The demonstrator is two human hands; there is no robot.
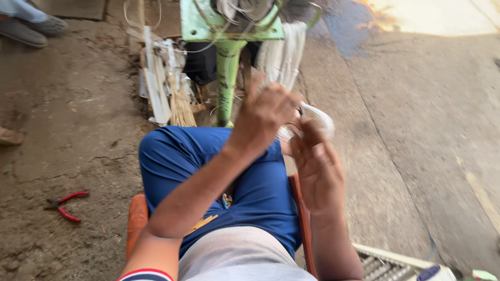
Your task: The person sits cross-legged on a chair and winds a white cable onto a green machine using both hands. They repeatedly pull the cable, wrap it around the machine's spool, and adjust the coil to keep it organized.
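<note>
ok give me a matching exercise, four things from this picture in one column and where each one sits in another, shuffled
Things:
1. pliers with red handles
2. green metal post
3. bundle of white cords
4. grey shoes

Places:
A. top left corner, on the ground
B. between the left hand and right hand
C. on the dirt, left of the blue-trousered leg
D. upright, just beyond the knee

Pairs: 1-C, 2-D, 3-B, 4-A

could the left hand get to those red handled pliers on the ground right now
Probably not as things stand: the left hand is raised, busy with the white cord, and the pliers lie low on the dirt, apart from the seat. Nothing blocks them, though.
</note>
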